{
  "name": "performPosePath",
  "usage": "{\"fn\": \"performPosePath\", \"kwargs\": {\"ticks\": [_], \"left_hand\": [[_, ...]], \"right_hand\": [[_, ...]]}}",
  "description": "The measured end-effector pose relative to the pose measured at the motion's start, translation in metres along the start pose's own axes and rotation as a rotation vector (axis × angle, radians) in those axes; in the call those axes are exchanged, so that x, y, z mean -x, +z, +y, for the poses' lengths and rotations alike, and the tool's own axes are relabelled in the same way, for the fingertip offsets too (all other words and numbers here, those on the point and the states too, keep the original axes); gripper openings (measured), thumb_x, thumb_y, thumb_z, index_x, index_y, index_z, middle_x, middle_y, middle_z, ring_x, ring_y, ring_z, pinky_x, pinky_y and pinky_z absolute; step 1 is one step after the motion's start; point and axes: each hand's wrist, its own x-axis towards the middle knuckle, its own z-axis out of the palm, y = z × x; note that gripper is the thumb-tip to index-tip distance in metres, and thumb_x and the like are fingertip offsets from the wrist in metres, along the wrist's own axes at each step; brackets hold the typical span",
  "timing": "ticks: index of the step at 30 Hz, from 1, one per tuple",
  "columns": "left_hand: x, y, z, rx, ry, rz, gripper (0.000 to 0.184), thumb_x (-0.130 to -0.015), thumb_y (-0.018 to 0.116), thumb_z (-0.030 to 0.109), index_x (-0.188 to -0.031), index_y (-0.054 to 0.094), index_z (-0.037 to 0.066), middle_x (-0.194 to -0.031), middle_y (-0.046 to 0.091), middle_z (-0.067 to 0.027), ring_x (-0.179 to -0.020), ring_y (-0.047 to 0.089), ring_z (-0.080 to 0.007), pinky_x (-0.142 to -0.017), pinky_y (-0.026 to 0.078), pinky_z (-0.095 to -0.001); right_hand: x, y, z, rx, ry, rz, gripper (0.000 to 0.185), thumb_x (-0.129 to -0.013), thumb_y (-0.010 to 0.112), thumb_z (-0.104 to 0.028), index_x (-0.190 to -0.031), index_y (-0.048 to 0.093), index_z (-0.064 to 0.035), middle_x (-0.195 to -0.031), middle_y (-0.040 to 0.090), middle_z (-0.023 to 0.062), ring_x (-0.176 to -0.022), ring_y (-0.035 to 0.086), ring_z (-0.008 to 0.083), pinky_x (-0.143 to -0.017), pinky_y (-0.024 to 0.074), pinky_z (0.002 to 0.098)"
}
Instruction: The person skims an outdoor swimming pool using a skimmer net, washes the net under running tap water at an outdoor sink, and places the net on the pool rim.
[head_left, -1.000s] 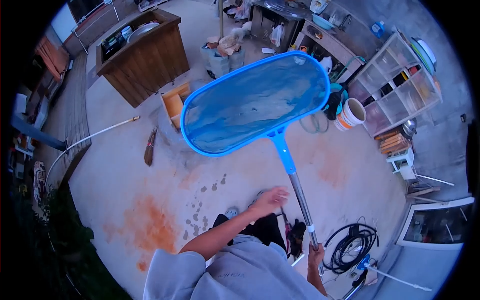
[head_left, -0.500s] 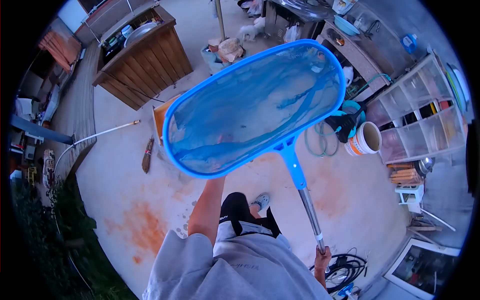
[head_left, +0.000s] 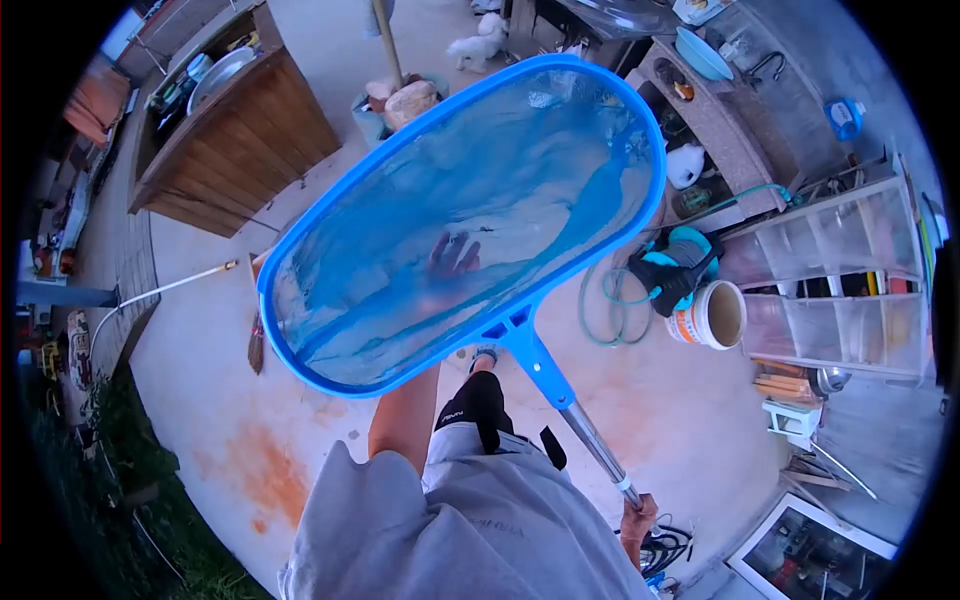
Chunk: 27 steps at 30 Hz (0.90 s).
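A blue-framed skimmer net point(head_left: 350, 290) with a metal pole point(head_left: 597, 446) is held up in front of my body. My right hand point(head_left: 638, 518) is wrapped round the lower part of the pole, at the bottom right. Through the translucent mesh my left hand point(head_left: 455, 258) shows blurred, its fingers spread, behind the net. My left forearm comes up from below and passes behind the frame's lower edge. Whether the left hand touches the mesh cannot be made out.
A wooden cabinet point(head_left: 245, 125) stands at the upper left, and a small white dog point(head_left: 478, 44) near the top. An orange-white bucket point(head_left: 712, 316), a teal hose and clear drawers point(head_left: 830, 235) are on the right. Coiled black hose point(head_left: 668, 547) lies beside my right hand.
The net has moved left and looks larger. My left hand, bare in front of my body a second ago, is now behind the mesh. My right hand still grips the pole.
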Motion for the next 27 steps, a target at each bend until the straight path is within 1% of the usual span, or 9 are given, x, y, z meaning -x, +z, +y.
{"fn": "performPosePath", "kwargs": {"ticks": [1,3,4,6,12,14,20,24,27], "left_hand": [[-0.022,0.005,-0.002,0.006,-0.001,-0.007,0.054,-0.092,0.046,0.025,-0.140,0.026,0.012,-0.145,0.026,-0.0139,-0.133,0.025,-0.0377,-0.110,0.018,-0.0485],[-0.060,0.012,-0.005,0.069,-0.054,0.176,0.051,-0.094,0.038,0.033,-0.138,0.029,0.009,-0.144,0.027,-0.0165,-0.132,0.025,-0.0386,-0.110,0.018,-0.0508],[-0.076,0.016,-0.007,0.071,-0.057,0.175,0.051,-0.094,0.038,0.033,-0.138,0.029,0.009,-0.144,0.027,-0.0165,-0.132,0.025,-0.0386,-0.110,0.018,-0.0508],[-0.109,0.021,-0.015,0.101,-0.095,0.139,0.061,-0.089,0.045,0.045,-0.136,0.030,0.009,-0.143,0.027,-0.0163,-0.132,0.023,-0.0389,-0.110,0.018,-0.0518],[-0.217,0.008,-0.042,0.191,-0.144,0.082,0.056,-0.091,0.045,0.039,-0.136,0.031,0.009,-0.142,0.028,-0.0167,-0.132,0.024,-0.0356,-0.110,0.018,-0.0525],[-0.250,-0.002,-0.049,0.104,-0.183,0.086,0.056,-0.090,0.046,0.039,-0.135,0.032,0.009,-0.142,0.029,-0.0159,-0.132,0.026,-0.0334,-0.110,0.019,-0.0521],[-0.357,-0.008,-0.086,-0.128,-0.304,0.111,0.054,-0.091,0.046,0.038,-0.135,0.033,0.009,-0.142,0.031,-0.0145,-0.131,0.029,-0.0300,-0.109,0.021,-0.0506],[-0.439,0.006,-0.128,-0.177,-0.382,0.104,0.053,-0.091,0.045,0.037,-0.135,0.034,0.008,-0.141,0.032,-0.0139,-0.130,0.029,-0.0290,-0.108,0.022,-0.0497],[-0.491,0.013,-0.158,-0.208,-0.446,0.088,0.052,-0.092,0.044,0.036,-0.135,0.034,0.008,-0.141,0.032,-0.0135,-0.130,0.030,-0.0283,-0.108,0.022,-0.0491]], "right_hand": [[-0.016,0.001,-0.009,-0.001,0.009,-0.005,0.027,-0.068,0.067,-0.017,-0.064,0.042,-0.0065,-0.058,0.043,0.0106,-0.056,0.041,0.0301,-0.052,0.0301,0.0401],[-0.051,0.007,-0.025,-0.004,0.013,-0.003,0.028,-0.068,0.067,-0.016,-0.063,0.042,-0.0063,-0.057,0.043,0.0105,-0.055,0.040,0.0298,-0.052,0.0300,0.0402],[-0.062,0.008,-0.033,-0.011,0.042,0.010,0.027,-0.068,0.067,-0.014,-0.063,0.042,-0.0060,-0.056,0.042,0.0107,-0.054,0.040,0.0300,-0.051,0.0297,0.0403],[-0.083,0.012,-0.050,-0.018,0.084,0.024,0.027,-0.068,0.067,-0.013,-0.062,0.042,-0.0057,-0.056,0.042,0.0109,-0.053,0.040,0.0301,-0.050,0.0293,0.0404],[-0.156,0.027,-0.070,-0.061,0.169,0.026,0.030,-0.067,0.067,-0.010,-0.059,0.038,-0.0048,-0.053,0.039,0.0099,-0.049,0.038,0.0251,-0.047,0.0265,0.0374],[-0.182,0.037,-0.063,-0.015,0.184,0.053,0.030,-0.067,0.067,-0.011,-0.059,0.038,-0.0058,-0.052,0.038,0.0093,-0.049,0.038,0.0223,-0.047,0.0264,0.0356],[-0.281,0.070,-0.047,-0.068,0.188,0.086,0.028,-0.062,0.066,-0.011,-0.058,0.039,-0.0076,-0.054,0.042,0.0089,-0.051,0.041,0.0282,-0.050,0.0289,0.0385],[-0.351,0.089,-0.034,-0.025,0.048,0.161,0.025,-0.060,0.066,-0.012,-0.062,0.041,-0.0079,-0.060,0.046,0.0090,-0.058,0.045,0.0297,-0.053,0.0308,0.0397],[-0.404,0.082,-0.067,-0.077,0.058,0.198,0.027,-0.059,0.068,-0.008,-0.064,0.042,-0.0088,-0.062,0.048,0.0089,-0.062,0.047,0.0304,-0.055,0.0339,0.0411]]}}
